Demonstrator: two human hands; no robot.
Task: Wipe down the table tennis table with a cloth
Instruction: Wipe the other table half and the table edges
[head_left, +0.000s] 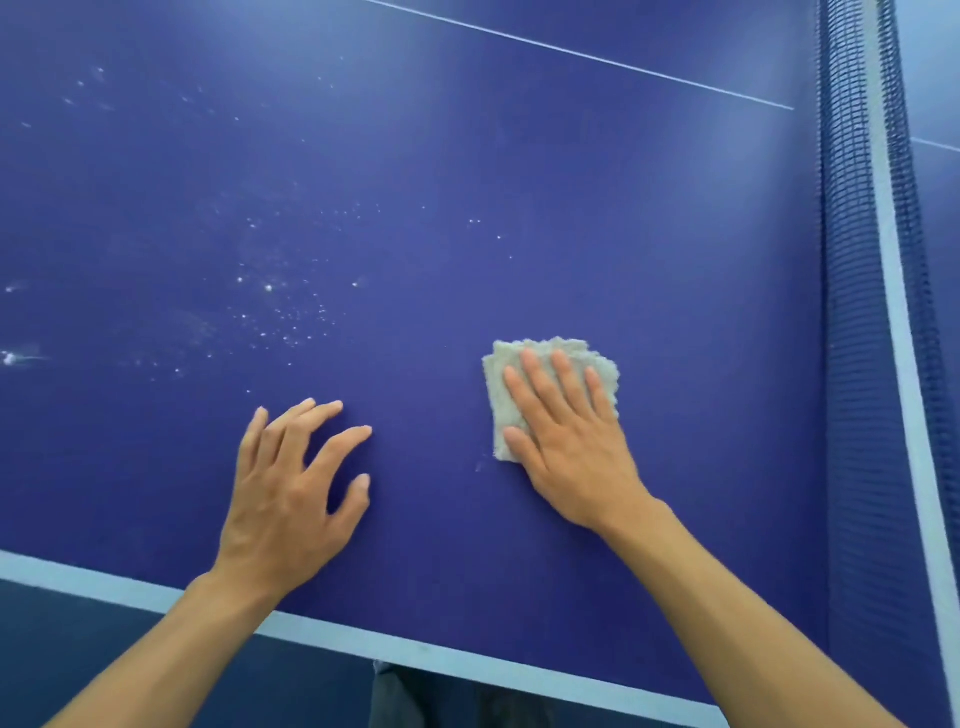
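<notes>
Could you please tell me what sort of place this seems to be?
Probably a sports or games room, though little beyond shows: a blue table tennis table with white edge lines and a mesh net stretched across it.

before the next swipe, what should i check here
1. Cloth flat under the right hand: ok, straight fingers press it on the table tennis table.
2. Left hand clear of the cloth: ok, apart, holding nothing.
3. Surface clean: not ok, white specks lie left of the cloth.
4. Net clear of the path: ok, it stands apart to the right.
5. Cloth damp enough: cannot tell.
</notes>
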